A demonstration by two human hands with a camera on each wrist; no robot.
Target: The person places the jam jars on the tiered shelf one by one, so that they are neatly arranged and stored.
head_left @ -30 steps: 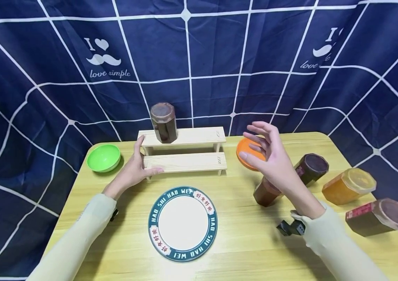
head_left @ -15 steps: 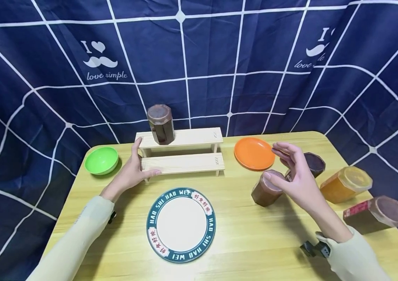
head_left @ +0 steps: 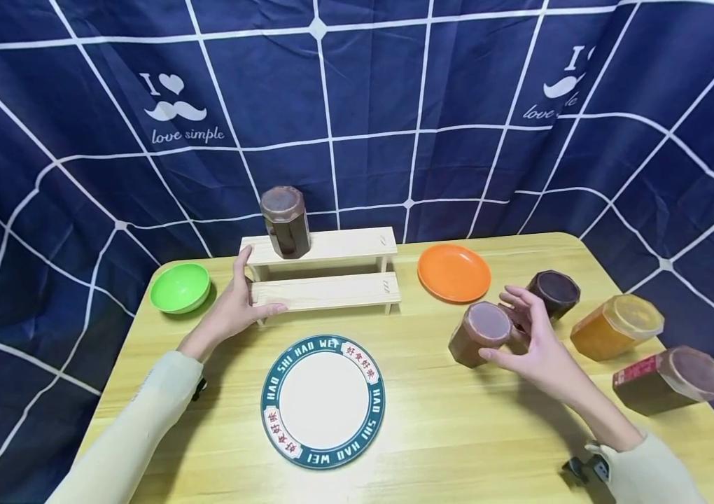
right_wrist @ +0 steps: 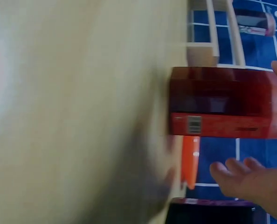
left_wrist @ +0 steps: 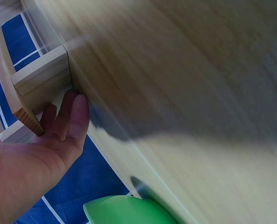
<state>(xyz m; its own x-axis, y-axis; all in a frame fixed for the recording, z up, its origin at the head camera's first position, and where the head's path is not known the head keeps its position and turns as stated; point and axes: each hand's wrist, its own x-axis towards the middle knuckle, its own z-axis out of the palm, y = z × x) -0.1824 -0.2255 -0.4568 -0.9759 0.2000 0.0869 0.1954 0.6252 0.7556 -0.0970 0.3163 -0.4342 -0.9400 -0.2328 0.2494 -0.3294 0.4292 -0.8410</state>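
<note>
My left hand [head_left: 227, 306] holds the left end of a two-tier wooden stand [head_left: 332, 292], thumb along the lower step's front and fingers at the upper step. In the left wrist view, the fingers [left_wrist: 75, 116] bend against the stand's end. On the upper step is a dark, faceted jar [head_left: 290, 234]. My right hand [head_left: 536, 353] is around a reddish-brown jar [head_left: 473, 339] standing on the table, thumb at its near side. In the right wrist view a gap shows between the curved fingers [right_wrist: 236, 175] and this jar, whose red label carries a barcode.
An orange plate [head_left: 454, 273] lies behind the reddish-brown jar. To the right stand a dark jar [head_left: 555, 294], a yellow jar [head_left: 618, 325] and a brown jar [head_left: 672, 378]. A green bowl [head_left: 179, 288] is at left; a white plate with a teal rim [head_left: 323, 458] lies in front.
My right hand has moved from over the orange plate rightward and down to the reddish-brown jar, its thumb now at the jar's side. The left hand stays at the stand.
</note>
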